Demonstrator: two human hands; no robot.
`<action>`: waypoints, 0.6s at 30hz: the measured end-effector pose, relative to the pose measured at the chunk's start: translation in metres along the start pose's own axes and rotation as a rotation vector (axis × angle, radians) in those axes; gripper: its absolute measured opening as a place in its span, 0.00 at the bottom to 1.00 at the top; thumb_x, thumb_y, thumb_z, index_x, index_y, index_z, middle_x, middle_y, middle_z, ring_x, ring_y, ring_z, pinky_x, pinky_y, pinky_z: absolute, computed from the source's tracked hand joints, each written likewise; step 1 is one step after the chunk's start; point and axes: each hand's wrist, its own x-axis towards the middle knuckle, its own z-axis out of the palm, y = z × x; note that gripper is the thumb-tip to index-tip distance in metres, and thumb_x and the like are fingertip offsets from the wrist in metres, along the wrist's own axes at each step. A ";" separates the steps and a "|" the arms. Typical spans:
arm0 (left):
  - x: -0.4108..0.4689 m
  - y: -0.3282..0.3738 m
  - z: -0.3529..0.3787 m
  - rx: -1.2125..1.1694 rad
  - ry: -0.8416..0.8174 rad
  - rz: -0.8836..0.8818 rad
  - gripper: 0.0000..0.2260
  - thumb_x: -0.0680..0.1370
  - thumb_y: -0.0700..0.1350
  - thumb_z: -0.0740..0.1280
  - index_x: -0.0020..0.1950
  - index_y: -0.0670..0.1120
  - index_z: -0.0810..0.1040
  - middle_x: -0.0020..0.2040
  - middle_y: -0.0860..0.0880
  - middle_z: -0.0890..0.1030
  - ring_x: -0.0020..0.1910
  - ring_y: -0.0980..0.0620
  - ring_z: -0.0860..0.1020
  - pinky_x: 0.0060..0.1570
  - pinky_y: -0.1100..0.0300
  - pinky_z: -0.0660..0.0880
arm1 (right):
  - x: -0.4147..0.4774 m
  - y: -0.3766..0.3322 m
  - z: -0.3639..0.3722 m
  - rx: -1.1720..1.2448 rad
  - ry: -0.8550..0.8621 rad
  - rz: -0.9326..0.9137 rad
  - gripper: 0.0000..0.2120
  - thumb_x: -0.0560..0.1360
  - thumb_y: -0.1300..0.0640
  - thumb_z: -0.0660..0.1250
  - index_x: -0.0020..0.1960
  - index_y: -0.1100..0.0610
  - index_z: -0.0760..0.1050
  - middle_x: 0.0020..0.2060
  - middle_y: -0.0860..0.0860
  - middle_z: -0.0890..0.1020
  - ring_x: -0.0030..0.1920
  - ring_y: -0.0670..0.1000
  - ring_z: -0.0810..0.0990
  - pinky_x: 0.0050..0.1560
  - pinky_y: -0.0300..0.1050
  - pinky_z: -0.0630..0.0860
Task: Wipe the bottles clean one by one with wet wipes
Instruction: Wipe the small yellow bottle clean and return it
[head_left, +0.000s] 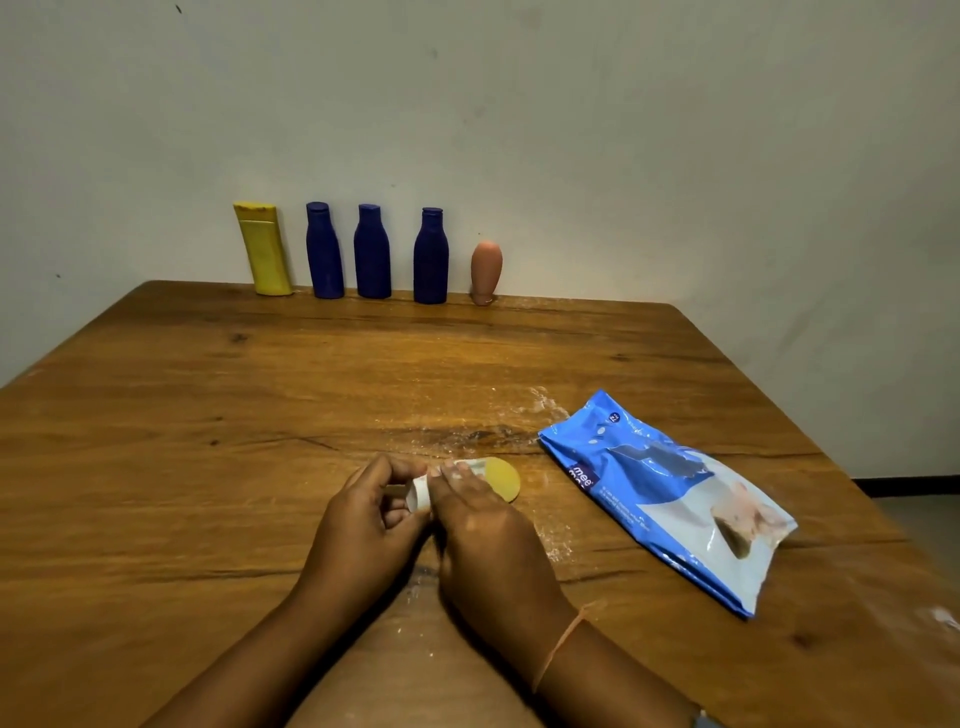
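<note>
A small bottle lies on its side near the table's front middle, its round yellow base (503, 479) facing right and its white cap (418, 494) facing left. My left hand (363, 519) pinches the cap end. My right hand (488, 530) is wrapped over the bottle's body, pressing a pale wet wipe (470, 464) against it; only an edge of the wipe shows past my fingers. The blue wet wipes pack (670, 493) lies flat to the right of my hands.
Along the wall at the table's far edge stand a yellow bottle (265, 249), three dark blue bottles (324, 252) (372, 252) (430, 257) and a small pinkish-brown bottle (486, 270). White smears mark the wooden table (208, 415) around my hands.
</note>
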 end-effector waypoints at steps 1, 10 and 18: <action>0.000 0.000 0.000 0.003 0.005 -0.005 0.13 0.70 0.36 0.73 0.49 0.50 0.77 0.50 0.50 0.80 0.38 0.63 0.79 0.36 0.72 0.75 | -0.001 0.010 0.000 -0.025 -0.020 0.002 0.24 0.60 0.63 0.74 0.57 0.62 0.78 0.51 0.57 0.83 0.52 0.54 0.82 0.51 0.46 0.78; 0.000 0.001 0.003 -0.001 0.018 -0.043 0.13 0.70 0.39 0.74 0.48 0.52 0.77 0.47 0.50 0.80 0.39 0.57 0.80 0.35 0.67 0.76 | 0.001 0.021 -0.002 -0.047 0.011 0.114 0.21 0.63 0.66 0.70 0.55 0.64 0.78 0.49 0.59 0.83 0.50 0.57 0.82 0.50 0.47 0.78; 0.001 0.004 0.002 -0.045 0.020 -0.086 0.12 0.70 0.37 0.74 0.47 0.50 0.77 0.42 0.49 0.82 0.37 0.58 0.81 0.33 0.67 0.77 | -0.008 0.028 0.000 -0.101 -0.021 0.026 0.26 0.60 0.63 0.75 0.58 0.61 0.78 0.52 0.56 0.83 0.52 0.53 0.82 0.49 0.43 0.78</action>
